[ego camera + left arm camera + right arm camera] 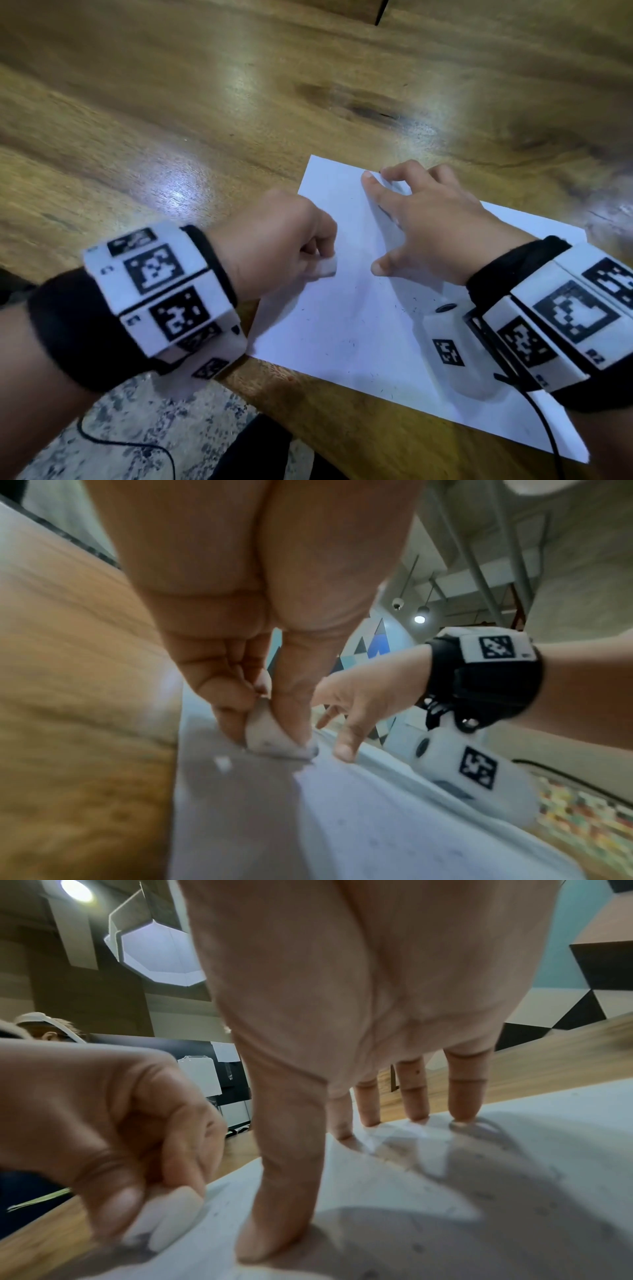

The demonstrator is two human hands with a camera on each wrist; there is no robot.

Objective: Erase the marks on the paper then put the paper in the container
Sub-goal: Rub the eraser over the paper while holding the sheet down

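A white sheet of paper (346, 318) lies flat on the wooden table, dotted with small dark eraser crumbs. My left hand (284, 246) pinches a white eraser (327, 267) against the paper's left part; the eraser (274, 737) shows a dirty tip between thumb and fingers, and the eraser (167, 1215) appears again in the right wrist view. My right hand (421, 219) rests on the paper with spread, straight fingers (462, 1096) and its thumb (274, 1204) pressing the sheet down. A faint pencil mark sits under the right fingertips. No container is in view.
The wooden table (205, 102) stretches far ahead and to the left. Its near edge (260, 387) runs just below the paper, with speckled floor and a black cable (137, 445) beneath. A cable (544, 425) from my right wrist crosses the paper's near corner.
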